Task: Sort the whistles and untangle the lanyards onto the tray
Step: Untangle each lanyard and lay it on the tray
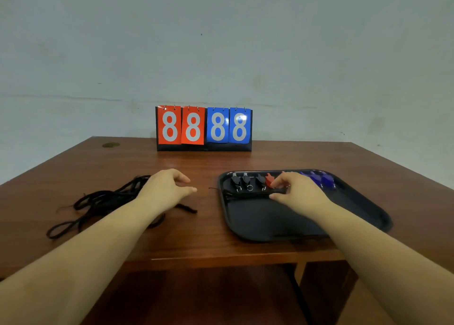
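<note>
Step in hand, as judged: the whistles are already sorted by colour along the far edge of the black tray (363,209), and lanyard laying has begun; the black whistles (245,180) stand at the tray's 11 o'clock, the red whistle (269,179) beside them, the blue whistles (319,179) toward 1 o'clock; one straightened lanyard (248,194) lies across the tray just below the black whistles, its end trailing over the tray's 9 o'clock rim; the right hand (294,192) rests over the tray's far middle, fingers curled and thumb apart, close to the red whistle and to that lanyard's end; whether it pinches either cannot be told; the left hand (167,187) hovers loosely open, holding nothing, at the 3 o'clock edge of the tangled lanyards (103,201), which lie on the wooden table (196,238) well apart from the tray, toward its 9 o'clock; a scoreboard (204,128) stands at 12 o'clock; the next move likely calls for the left hand to single out one loop from the heap, draw it free without dragging the rest, and carry it to the tray.
</note>
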Demonstrator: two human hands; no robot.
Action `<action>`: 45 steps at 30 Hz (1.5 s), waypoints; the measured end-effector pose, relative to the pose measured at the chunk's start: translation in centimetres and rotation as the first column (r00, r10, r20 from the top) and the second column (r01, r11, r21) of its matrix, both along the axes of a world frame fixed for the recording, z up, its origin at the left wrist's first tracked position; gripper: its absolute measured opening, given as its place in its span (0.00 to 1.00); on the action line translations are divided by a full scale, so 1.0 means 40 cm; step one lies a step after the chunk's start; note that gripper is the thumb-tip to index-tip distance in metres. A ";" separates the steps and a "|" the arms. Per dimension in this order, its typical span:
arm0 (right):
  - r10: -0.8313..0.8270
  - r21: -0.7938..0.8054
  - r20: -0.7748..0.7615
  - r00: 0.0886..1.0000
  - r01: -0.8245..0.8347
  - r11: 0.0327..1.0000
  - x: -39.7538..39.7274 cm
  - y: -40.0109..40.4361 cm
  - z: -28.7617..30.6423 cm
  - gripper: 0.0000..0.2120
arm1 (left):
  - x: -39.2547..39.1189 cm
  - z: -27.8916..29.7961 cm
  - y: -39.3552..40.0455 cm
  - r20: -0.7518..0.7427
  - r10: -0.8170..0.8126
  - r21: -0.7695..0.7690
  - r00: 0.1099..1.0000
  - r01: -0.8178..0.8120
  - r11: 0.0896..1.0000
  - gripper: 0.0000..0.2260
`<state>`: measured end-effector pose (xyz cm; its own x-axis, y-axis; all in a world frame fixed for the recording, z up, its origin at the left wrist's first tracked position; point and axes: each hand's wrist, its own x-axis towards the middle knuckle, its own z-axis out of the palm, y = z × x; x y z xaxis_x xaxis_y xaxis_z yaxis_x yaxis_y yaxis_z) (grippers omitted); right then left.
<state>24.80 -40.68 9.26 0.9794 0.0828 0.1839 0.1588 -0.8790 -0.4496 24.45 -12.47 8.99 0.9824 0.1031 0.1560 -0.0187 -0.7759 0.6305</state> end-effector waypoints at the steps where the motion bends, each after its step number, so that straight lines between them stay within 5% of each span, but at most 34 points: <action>1: 0.036 0.008 0.007 0.999 -0.036 0.999 -0.011 0.027 0.002 0.13 | -0.016 0.007 0.025 0.006 -0.008 0.013 1.000 0.008 1.000 0.13; 9: 0.288 -0.005 0.027 0.957 -0.288 0.958 -0.076 0.297 -0.018 0.10 | -0.118 -0.017 0.169 0.034 -0.099 0.192 0.995 0.090 0.977 0.07; 14: 0.179 -0.169 -0.031 0.983 -0.181 0.969 -0.061 0.409 -0.058 0.19 | -0.122 -0.046 0.167 0.127 -0.121 0.179 0.984 0.097 0.979 0.06; 17: 0.140 -0.215 -0.049 0.989 -0.147 0.966 -0.043 0.426 -0.060 0.14 | -0.107 -0.044 0.137 0.245 -0.164 0.207 0.955 0.114 0.972 0.07; 21: 0.163 -0.059 -0.046 0.986 -0.166 0.984 -0.038 0.404 -0.035 0.08 | -0.064 -0.054 0.095 0.164 -0.306 0.247 0.938 0.262 0.933 0.17; 26: 0.159 0.175 -0.053 0.986 -0.148 0.973 -0.054 0.328 0.029 0.02 | -0.025 -0.075 0.062 0.063 -0.382 0.175 0.922 0.366 0.914 0.09; 34: -0.031 0.082 -0.083 0.996 0.038 0.996 -0.057 0.110 0.064 0.04 | -0.021 -0.077 0.107 0.033 -0.362 0.173 0.932 0.351 0.920 0.13; 38: -0.077 -0.079 -0.225 0.971 0.061 0.995 -0.063 0.053 0.064 0.01 | -0.023 -0.070 0.123 0.063 -0.351 0.197 0.934 0.333 0.922 0.13; 41: -0.017 -0.174 -0.177 0.984 -0.014 0.985 -0.078 0.109 0.065 0.18 | -0.035 -0.053 0.096 0.112 -0.385 0.249 0.916 0.349 0.904 0.12; 45: 0.216 -0.099 -0.028 0.976 -0.218 0.971 -0.106 0.247 0.079 0.20 | -0.049 -0.028 0.048 0.168 -0.439 0.316 0.883 0.373 0.872 0.13</action>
